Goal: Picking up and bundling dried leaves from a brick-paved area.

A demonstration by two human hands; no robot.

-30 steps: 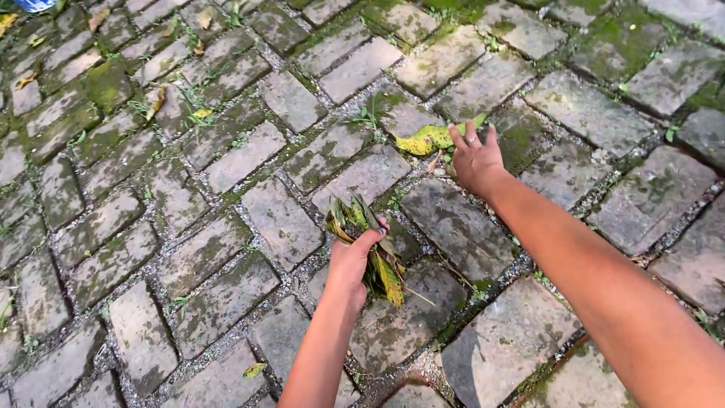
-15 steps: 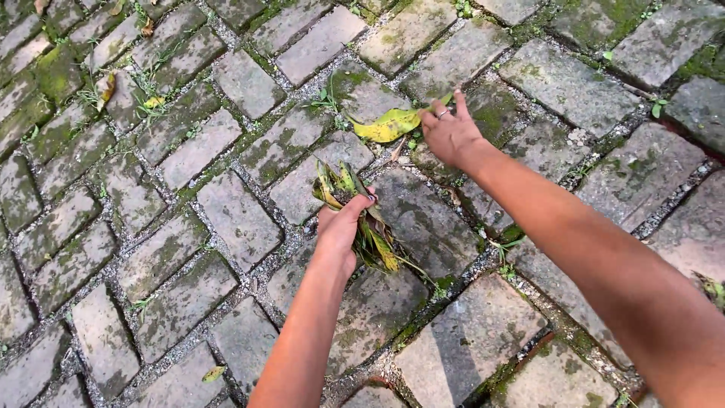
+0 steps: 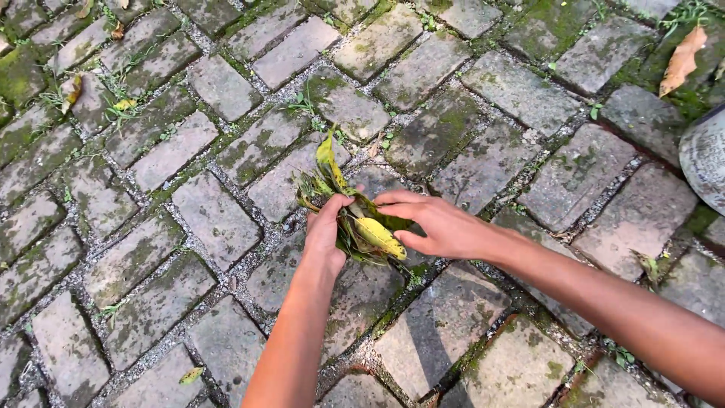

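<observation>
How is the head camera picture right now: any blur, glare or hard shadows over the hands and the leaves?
Head view: sharp, with soft even daylight and no glare; the left hand, right hand and bunch of leaves read clearly, with only faint shadows on the mossy paving stones.

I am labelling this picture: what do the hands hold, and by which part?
The left hand grips a bunch of leaves at its lower ends; the right hand presses a yellow leaf onto it.

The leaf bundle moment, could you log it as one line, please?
left hand: grips leaf bundle | right hand: pressing yellow leaf into bundle | ground: mossy brick paving
</observation>
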